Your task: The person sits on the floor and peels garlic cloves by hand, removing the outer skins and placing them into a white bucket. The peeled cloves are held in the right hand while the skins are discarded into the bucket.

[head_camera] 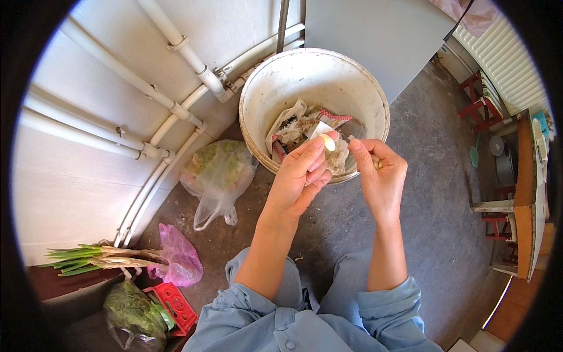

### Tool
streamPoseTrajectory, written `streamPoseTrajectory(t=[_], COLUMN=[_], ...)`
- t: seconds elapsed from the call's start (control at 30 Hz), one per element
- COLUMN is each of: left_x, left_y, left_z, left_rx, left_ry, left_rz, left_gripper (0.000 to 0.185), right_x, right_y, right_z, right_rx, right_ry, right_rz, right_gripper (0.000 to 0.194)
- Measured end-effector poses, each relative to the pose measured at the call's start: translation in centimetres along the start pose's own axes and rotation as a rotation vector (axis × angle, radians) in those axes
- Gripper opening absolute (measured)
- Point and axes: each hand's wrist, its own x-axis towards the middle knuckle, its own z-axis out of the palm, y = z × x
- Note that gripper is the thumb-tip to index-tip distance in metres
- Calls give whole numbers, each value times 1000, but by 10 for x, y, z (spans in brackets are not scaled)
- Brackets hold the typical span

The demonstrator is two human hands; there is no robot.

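Note:
Both hands are raised over the near rim of a large white bucket (316, 75). A pale peeled garlic clove (328, 142) is pinched between the thumb and forefinger of my left hand (299, 171). Just to its right, my right hand (383, 171) has its thumb pressed to the forefinger, with a small pale scrap at the tips. Several more cloves (377, 162) show inside its curled fingers. Inside the bucket below lies rubbish (294, 121), with crumpled paper, plastic wrapping and dry scraps.
Left of the bucket, a clear plastic bag of leafy vegetables (220, 169) rests on the concrete floor (431, 185). White pipes (176, 110) run along the wall. Scallions (101, 257), a pink bag (178, 259) and a red plastic crate (173, 308) are lower left. A table (523, 202) stands right.

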Motion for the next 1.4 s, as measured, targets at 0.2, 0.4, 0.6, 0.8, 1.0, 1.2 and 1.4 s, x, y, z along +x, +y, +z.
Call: streamPoseTrajectory(t=[0.2, 0.4, 0.6, 0.8, 1.0, 1.2, 1.4], left_x=[0, 0, -1, -1, -1, 1, 1], left_y=[-2, -3, -1, -2, 1, 0, -2], left_z=[-2, 1, 6, 0, -5, -6, -4], left_rx=[102, 215, 353, 197, -52, -31, 113], left_ry=[-6, 29, 83, -38, -140, -152, -96], left_rz=[-15, 59, 73, 23, -59, -35, -19], left_gripper=[27, 31, 31, 31, 33, 32, 33], right_x=[-3, -5, -6, -6, -1, -3, -4], right_y=[-16, -9, -5, -7, -3, -20, -10], right_z=[3, 6, 10, 6, -1, 0, 5], right_rx=[18, -253, -306, -204, -44, 18, 18], right_ry=[-40, 16, 78, 71, 17, -63, -80], right_rz=[-13, -327, -423, -168, -51, 8, -55], right_gripper=[11, 14, 10, 7, 10, 8, 8])
